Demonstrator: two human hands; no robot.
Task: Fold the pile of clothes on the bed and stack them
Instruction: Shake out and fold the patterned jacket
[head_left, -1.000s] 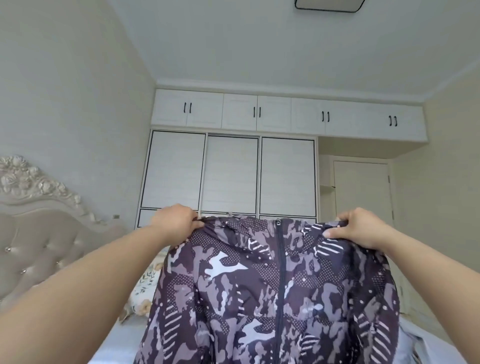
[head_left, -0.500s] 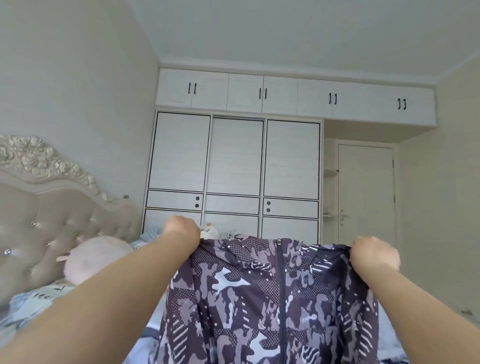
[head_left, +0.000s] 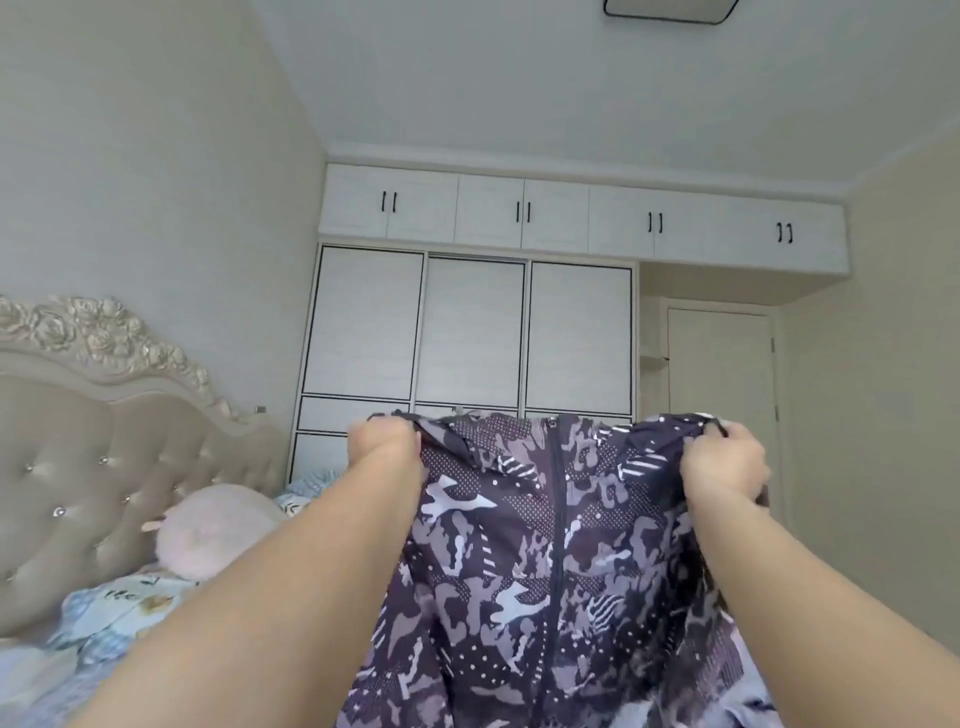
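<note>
A dark purple camouflage zip jacket (head_left: 550, 561) hangs spread out in front of me, zip facing me and running down its middle. My left hand (head_left: 382, 444) grips its top left shoulder. My right hand (head_left: 727, 460) grips the top right shoulder. Both arms are stretched forward and the jacket is held up in the air above the bed (head_left: 78, 654). The jacket's lower part runs off the bottom of the frame. The pile of clothes is hidden from view.
A tufted headboard (head_left: 104, 457) stands at the left with a pink round cushion (head_left: 213, 535) against it on floral bedding. White wardrobes (head_left: 467, 332) fill the far wall, with a door (head_left: 719, 395) to their right.
The jacket dipped lower half a second ago and is now lifted again. The view has tilted back up, so the ceiling light shows once more.
</note>
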